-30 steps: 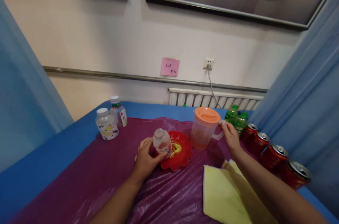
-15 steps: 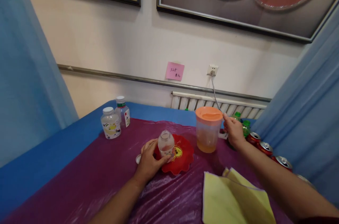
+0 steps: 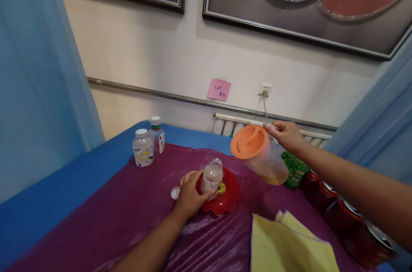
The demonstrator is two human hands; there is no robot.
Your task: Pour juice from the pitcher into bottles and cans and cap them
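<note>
My left hand (image 3: pixel 193 192) is closed around a small clear bottle (image 3: pixel 213 174) that has no cap on and leans slightly to the right. Under the bottle lies a red scalloped plate (image 3: pixel 230 197) with a yellow print in its middle. My right hand (image 3: pixel 286 134) grips the handle of a clear plastic pitcher (image 3: pixel 262 162) with an orange lid (image 3: pixel 249 141). The pitcher is tipped to the left, its lid towards the bottle, with some amber liquid low inside. A gap separates lid and bottle mouth. Beside my left hand rests a white cap (image 3: pixel 175 193).
Two capped clear bottles, one with a fruit print (image 3: pixel 143 149) and a slimmer one (image 3: pixel 158 137), stand at the back left. On the right are a green bottle (image 3: pixel 294 171) and several red cans (image 3: pixel 354 216). Yellow cloths (image 3: pixel 286 242) lie in front on the purple sheet (image 3: pixel 138 207).
The pitcher has gone from upright to tilted left, lifted by my right hand. The bottle in my left hand has tipped a little to the right. The view has shifted slightly.
</note>
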